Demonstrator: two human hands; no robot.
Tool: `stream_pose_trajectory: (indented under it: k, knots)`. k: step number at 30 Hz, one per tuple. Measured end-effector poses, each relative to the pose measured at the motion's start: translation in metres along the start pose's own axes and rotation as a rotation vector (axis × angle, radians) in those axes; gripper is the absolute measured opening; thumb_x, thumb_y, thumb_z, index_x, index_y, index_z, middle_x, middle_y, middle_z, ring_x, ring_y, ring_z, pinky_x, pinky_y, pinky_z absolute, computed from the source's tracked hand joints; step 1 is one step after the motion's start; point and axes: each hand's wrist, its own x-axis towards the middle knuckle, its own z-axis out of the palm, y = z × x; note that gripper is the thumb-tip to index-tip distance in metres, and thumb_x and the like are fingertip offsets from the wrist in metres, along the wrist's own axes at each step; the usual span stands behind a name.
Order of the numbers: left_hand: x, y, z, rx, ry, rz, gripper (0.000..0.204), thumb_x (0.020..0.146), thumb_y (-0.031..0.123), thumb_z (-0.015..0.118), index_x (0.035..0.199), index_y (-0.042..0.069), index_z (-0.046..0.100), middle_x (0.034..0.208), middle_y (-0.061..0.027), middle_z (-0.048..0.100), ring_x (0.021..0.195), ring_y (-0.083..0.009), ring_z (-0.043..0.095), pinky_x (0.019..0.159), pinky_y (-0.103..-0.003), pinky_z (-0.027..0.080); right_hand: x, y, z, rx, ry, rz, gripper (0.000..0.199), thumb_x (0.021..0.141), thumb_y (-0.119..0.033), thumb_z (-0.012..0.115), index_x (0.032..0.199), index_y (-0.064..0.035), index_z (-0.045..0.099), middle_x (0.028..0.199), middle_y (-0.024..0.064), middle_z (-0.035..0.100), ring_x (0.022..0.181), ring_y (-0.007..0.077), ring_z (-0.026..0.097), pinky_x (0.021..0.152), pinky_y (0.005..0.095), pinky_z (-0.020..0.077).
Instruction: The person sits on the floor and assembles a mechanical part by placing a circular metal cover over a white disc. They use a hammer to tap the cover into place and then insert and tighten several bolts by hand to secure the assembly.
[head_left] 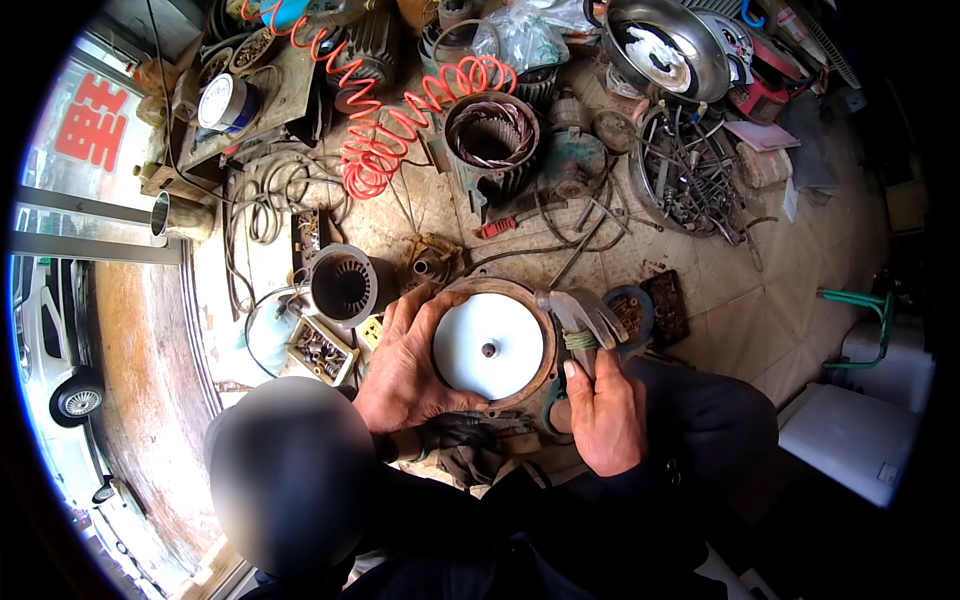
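The right hand (608,415) hid part of the hammer (582,318), its grip closed round the handle, head upward. The left hand (400,370) spread thumb and fingers along a rusty round housing (549,372); whether its grip clamped there could not be told. One white disc (470,345) lay within the housing, between two hands; one hammer stood just right.

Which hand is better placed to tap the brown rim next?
Likely the right hand: it already holds the hammer beside the brown rim; the left hand is spread against the rim's left side.
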Motion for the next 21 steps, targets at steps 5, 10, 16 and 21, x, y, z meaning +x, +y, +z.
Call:
stream_pose_trajectory:
  k: [5,10,16,21]
  knots:
    - [-0.008,-0.007,-0.003,0.061,0.006,-0.002,0.122,0.046,0.03,0.106,0.153,0.018,0.048,0.156,-0.0242,0.041,0.143,-0.0459,0.04,0.12,-0.05,0.039,0.006,0.011,0.003,0.019,0.018,0.062,0.027,0.106,-0.024,0.064,0.104,0.0028,0.061,0.084,0.0273,0.067,0.074,0.0492,0.066,0.065,0.0517,0.0506]
    - [-0.002,-0.003,0.003,0.017,0.029,0.066,0.121,0.047,0.025,0.105,0.154,0.02,0.049,0.156,-0.0229,0.043,0.143,-0.044,0.042,0.12,-0.049,0.04,0.001,0.073,0.01,-0.196,0.177,0.067,0.029,0.104,-0.023,0.064,0.104,0.0055,0.065,0.081,0.0217,0.071,0.074,0.0391,0.071,0.068,0.0459,0.0541]
    - [-0.006,-0.013,0.008,0.038,0.052,0.064,0.128,0.042,0.031,0.107,0.155,0.017,0.048,0.155,-0.0238,0.044,0.145,-0.0447,0.041,0.123,-0.049,0.037,-0.02,0.15,0.097,-0.403,-0.122,0.472,0.03,0.098,-0.025,0.067,0.111,0.0029,0.07,0.109,0.0336,0.071,0.109,0.0502,0.069,0.092,0.0564,0.0549]
    - [-0.011,-0.017,0.008,0.039,0.076,0.095,0.127,0.046,0.03,0.105,0.158,0.022,0.047,0.161,-0.0266,0.04,0.144,-0.0479,0.041,0.121,-0.051,0.04,-0.066,0.199,0.183,-0.368,-0.353,0.451,0.039,0.097,-0.029,0.069,0.119,0.0024,0.07,0.118,0.0323,0.071,0.111,0.0538,0.066,0.096,0.0587,0.0532]
